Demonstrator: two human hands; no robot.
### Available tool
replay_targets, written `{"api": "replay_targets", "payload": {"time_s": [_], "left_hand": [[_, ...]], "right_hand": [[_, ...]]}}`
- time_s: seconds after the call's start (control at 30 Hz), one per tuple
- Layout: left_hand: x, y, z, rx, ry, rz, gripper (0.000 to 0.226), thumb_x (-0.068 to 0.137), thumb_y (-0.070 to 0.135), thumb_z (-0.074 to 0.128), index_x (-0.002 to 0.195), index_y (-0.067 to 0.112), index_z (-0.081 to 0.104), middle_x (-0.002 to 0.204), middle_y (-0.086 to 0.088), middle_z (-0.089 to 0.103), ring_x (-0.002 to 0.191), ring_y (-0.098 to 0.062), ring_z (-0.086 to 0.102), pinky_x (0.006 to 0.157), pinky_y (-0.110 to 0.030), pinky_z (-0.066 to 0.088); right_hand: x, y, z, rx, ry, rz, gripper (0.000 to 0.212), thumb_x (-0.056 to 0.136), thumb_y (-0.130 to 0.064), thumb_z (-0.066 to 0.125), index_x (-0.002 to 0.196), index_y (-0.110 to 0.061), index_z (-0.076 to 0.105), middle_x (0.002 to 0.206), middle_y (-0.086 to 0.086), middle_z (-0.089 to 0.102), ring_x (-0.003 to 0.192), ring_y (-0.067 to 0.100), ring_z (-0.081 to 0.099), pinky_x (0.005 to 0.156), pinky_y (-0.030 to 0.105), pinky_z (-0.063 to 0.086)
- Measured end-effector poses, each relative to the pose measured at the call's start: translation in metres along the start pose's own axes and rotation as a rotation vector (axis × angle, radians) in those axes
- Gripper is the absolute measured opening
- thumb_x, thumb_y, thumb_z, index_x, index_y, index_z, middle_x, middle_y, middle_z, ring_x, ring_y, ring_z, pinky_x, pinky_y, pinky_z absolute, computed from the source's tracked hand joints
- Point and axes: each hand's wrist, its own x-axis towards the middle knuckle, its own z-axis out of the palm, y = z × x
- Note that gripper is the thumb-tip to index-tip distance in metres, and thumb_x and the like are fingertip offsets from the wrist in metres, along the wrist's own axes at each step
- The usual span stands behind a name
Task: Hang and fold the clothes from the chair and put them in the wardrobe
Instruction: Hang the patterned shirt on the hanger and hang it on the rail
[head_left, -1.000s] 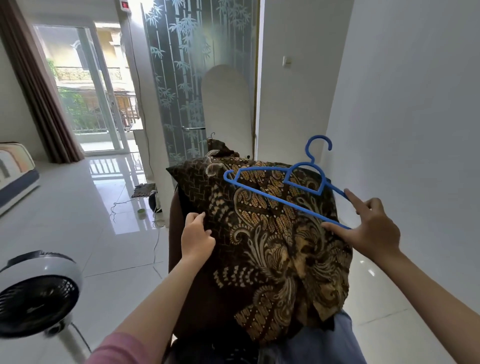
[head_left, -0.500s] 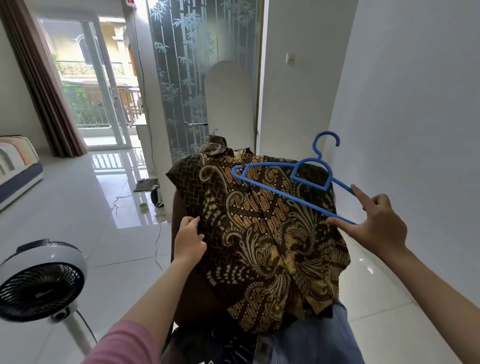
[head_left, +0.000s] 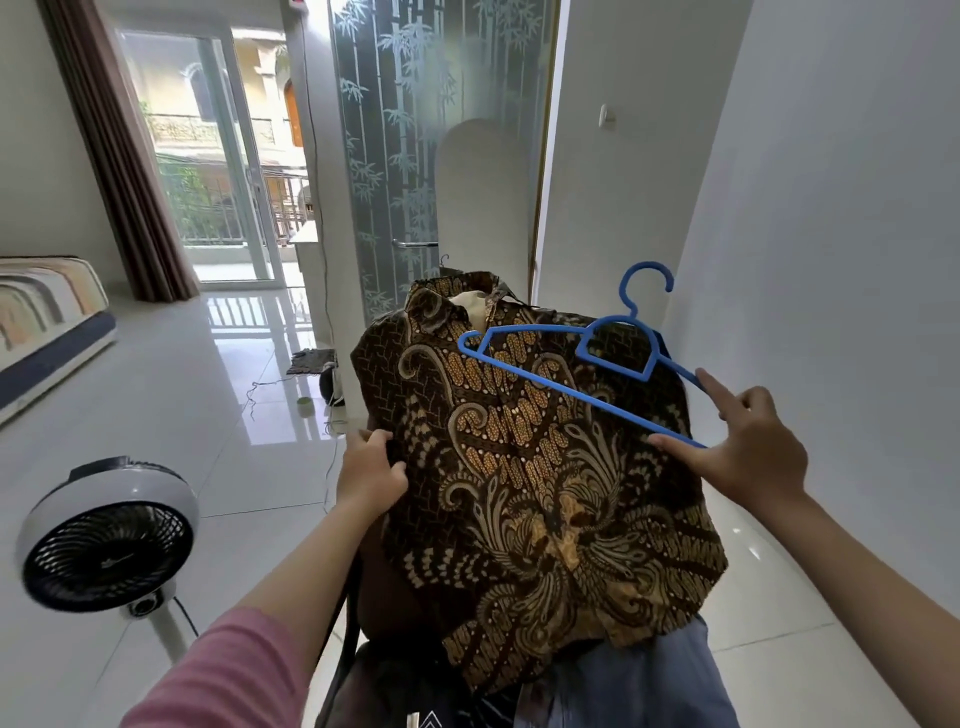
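Observation:
A brown and gold batik shirt lies draped over the back of a chair, its collar at the far end. My left hand grips the shirt's left edge. My right hand holds the right end of a blue plastic hanger between thumb and fingers, index finger stretched along it. The hanger hovers flat over the upper part of the shirt, hook pointing away. A blue garment and dark clothes lie under the shirt near me. The chair itself is mostly hidden.
A white standing fan stands at the lower left. A mattress lies at the far left. Cables and small items sit on the tiled floor by a frosted bamboo-pattern glass panel. A white wall runs along the right.
The view has drawn closer and the shirt's collar has come into view. My left hand has shifted slightly lower on the shirt's edge; the hanger stays over the shirt.

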Motion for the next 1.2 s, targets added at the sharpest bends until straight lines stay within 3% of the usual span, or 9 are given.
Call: {"api": "replay_targets", "payload": {"time_s": [0.13,0.3,0.5,0.63,0.7,0.8,0.9,1.0,1.2], "left_hand": [[0.033,0.041,-0.013,-0.103,0.134,0.086,0.045,0.084,0.026,0.064,0.123,0.009,0.051,0.121,-0.011,0.041,0.114,-0.027,0.047,0.099,-0.037,0.043],[0.094,0.109,-0.029,-0.171,0.192,0.171,0.050,0.089,0.026,0.058,0.135,0.013,0.041,0.130,-0.015,0.043,0.120,-0.031,0.044,0.098,-0.036,0.040],[0.151,0.131,-0.022,0.060,-0.070,0.061,0.051,0.097,0.039,0.032,0.146,0.042,0.018,0.150,-0.023,0.018,0.129,-0.041,0.037,0.101,-0.046,0.038],[0.156,0.128,-0.022,0.185,-0.108,0.092,0.047,0.098,0.047,0.022,0.145,0.041,0.025,0.150,-0.025,0.020,0.129,-0.041,0.038,0.103,-0.044,0.036],[0.158,0.121,-0.025,0.156,-0.078,0.078,0.050,0.098,0.048,0.022,0.139,0.027,0.042,0.144,-0.024,0.034,0.126,-0.038,0.042,0.101,-0.044,0.036],[0.154,0.112,-0.031,-0.006,0.054,0.065,0.052,0.098,0.046,0.031,0.107,0.006,0.063,0.107,-0.015,0.061,0.101,-0.032,0.057,0.081,-0.036,0.042],[0.142,0.098,-0.035,-0.177,0.190,0.008,0.036,0.091,0.037,0.055,0.083,0.006,0.072,0.084,-0.009,0.068,0.087,-0.028,0.064,0.074,-0.032,0.048],[0.130,0.087,-0.038,-0.277,0.184,-0.044,0.015,0.078,0.013,0.067,0.092,0.012,0.074,0.095,-0.006,0.072,0.091,-0.022,0.064,0.084,-0.031,0.051],[0.113,0.073,-0.062,-0.124,-0.073,0.127,0.060,0.071,0.003,0.060,0.130,0.012,0.057,0.128,-0.005,0.057,0.115,-0.024,0.055,0.097,-0.030,0.043]], "right_hand": [[0.006,-0.005,0.002,0.011,-0.003,0.000,0.104,0.050,-0.089,0.048,0.133,-0.026,0.054,0.084,-0.001,0.043,0.050,0.015,0.043,0.043,0.012,0.026],[0.015,-0.006,0.008,0.006,-0.002,0.004,0.105,0.051,-0.089,0.047,0.135,-0.027,0.052,0.083,-0.002,0.041,0.049,0.013,0.042,0.039,0.016,0.033],[0.019,0.008,0.012,0.004,0.035,0.056,0.107,0.050,-0.090,0.047,0.135,-0.026,0.052,0.082,-0.003,0.042,0.048,0.012,0.040,0.036,0.022,0.039],[0.016,0.013,0.015,0.003,0.047,0.087,0.107,0.050,-0.091,0.047,0.134,-0.025,0.054,0.082,-0.002,0.044,0.050,0.013,0.043,0.037,0.024,0.043],[0.014,0.011,0.017,0.011,0.044,0.102,0.106,0.050,-0.090,0.047,0.133,-0.026,0.054,0.082,-0.002,0.044,0.049,0.015,0.044,0.038,0.024,0.043],[0.012,0.004,0.021,0.022,0.031,0.105,0.105,0.050,-0.090,0.047,0.132,-0.026,0.055,0.082,-0.002,0.043,0.047,0.016,0.044,0.036,0.023,0.042],[0.012,-0.006,0.022,0.028,0.017,0.077,0.103,0.051,-0.089,0.047,0.131,-0.025,0.057,0.081,-0.004,0.041,0.045,0.015,0.043,0.035,0.020,0.039],[0.014,-0.019,0.018,0.034,0.011,0.038,0.102,0.052,-0.088,0.047,0.132,-0.025,0.056,0.080,-0.006,0.039,0.046,0.012,0.040,0.037,0.012,0.026],[0.018,-0.038,0.008,0.027,0.026,-0.056,0.101,0.054,-0.087,0.046,0.132,-0.023,0.056,0.081,-0.007,0.037,0.047,0.008,0.036,0.040,0.010,0.018]]}}
